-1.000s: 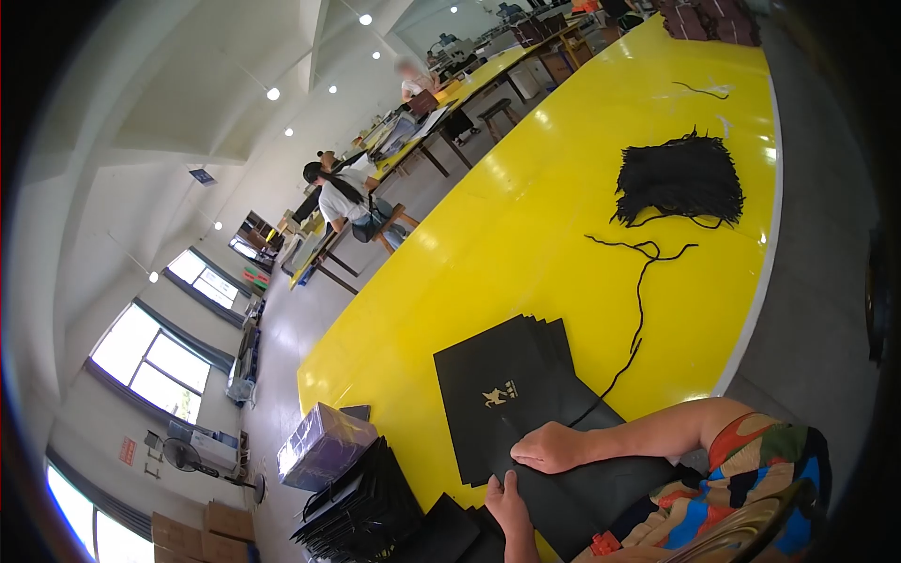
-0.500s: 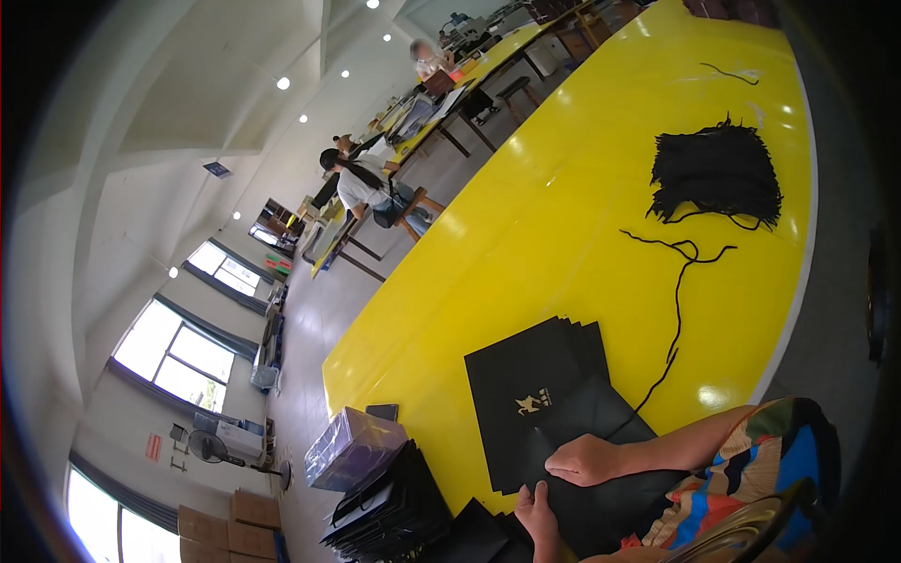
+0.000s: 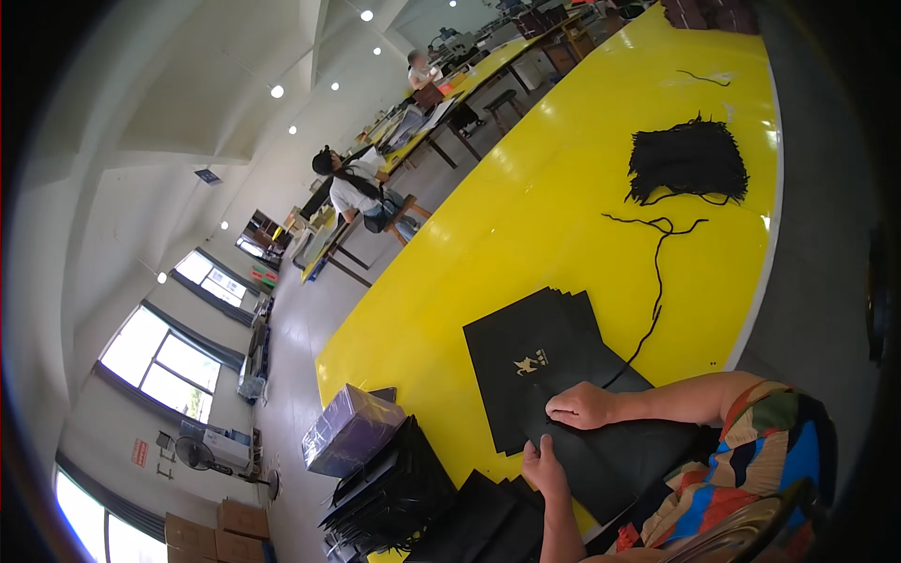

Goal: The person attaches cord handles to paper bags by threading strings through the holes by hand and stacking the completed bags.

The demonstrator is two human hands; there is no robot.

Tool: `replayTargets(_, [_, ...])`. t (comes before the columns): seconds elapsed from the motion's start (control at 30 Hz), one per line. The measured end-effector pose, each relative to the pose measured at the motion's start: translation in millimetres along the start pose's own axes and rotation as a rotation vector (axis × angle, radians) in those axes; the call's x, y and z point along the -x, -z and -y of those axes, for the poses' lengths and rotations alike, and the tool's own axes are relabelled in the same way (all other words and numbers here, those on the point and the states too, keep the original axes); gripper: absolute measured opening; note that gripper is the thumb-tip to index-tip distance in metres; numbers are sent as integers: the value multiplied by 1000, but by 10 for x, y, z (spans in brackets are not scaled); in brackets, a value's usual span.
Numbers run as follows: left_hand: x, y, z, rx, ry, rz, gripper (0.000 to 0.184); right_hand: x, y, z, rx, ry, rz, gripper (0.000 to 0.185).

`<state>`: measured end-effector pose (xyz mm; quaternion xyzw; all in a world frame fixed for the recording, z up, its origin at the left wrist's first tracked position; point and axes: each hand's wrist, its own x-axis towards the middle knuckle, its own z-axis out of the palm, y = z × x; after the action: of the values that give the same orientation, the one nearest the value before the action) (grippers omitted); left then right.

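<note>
Black paper bags (image 3: 507,375) lie flat in a fanned stack, the upper one printed with a gold emblem (image 3: 530,362). Over a black bag at the near side (image 3: 615,460), my right hand (image 3: 582,406) is closed in a fist-like pinch; what its fingers hold is hidden. A black cord (image 3: 648,338) runs across the table to the bags beside my right wrist. My left hand (image 3: 547,469) sits at the near bag's edge, thumb raised and fingers curled around that edge, partly hidden.
On the yellow table (image 3: 450,310) lies a bundle of black cords (image 3: 688,161). A purple plastic-wrapped box (image 3: 354,429) stands by a pile of black bags (image 3: 389,493). More black bags (image 3: 479,521) lie near my left arm. A seated person (image 3: 361,188) works at another table.
The view has shifted slightly, so the table items sit further left and higher. My left hand appears higher in view, with more forearm showing. My right hand stays closed over the bag.
</note>
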<state>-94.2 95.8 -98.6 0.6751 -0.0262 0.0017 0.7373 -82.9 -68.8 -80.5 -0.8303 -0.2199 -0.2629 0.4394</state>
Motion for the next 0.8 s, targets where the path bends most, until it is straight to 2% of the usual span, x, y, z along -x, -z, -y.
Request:
replayTargets(0.13, [3,4,-39,-26,-14,-20,12,20,-49,27,37,2,-45,7])
replayTargets(0.27, [-38,63,22,-122,-4,28,13,31,-61,27,87,-42,1,9])
replayTargets(0.4, [-27,24,12,1,-15,27,12,14,-56,48,81,-36,-12,9])
replayTargets(0.67, [-58,54,33,47,-6,38,11,37,-89,-86,47,16,-9,9])
replayTargets(0.8, [8,13,-88,103,24,55,19,24,-64,-103,-14,13,-32,8])
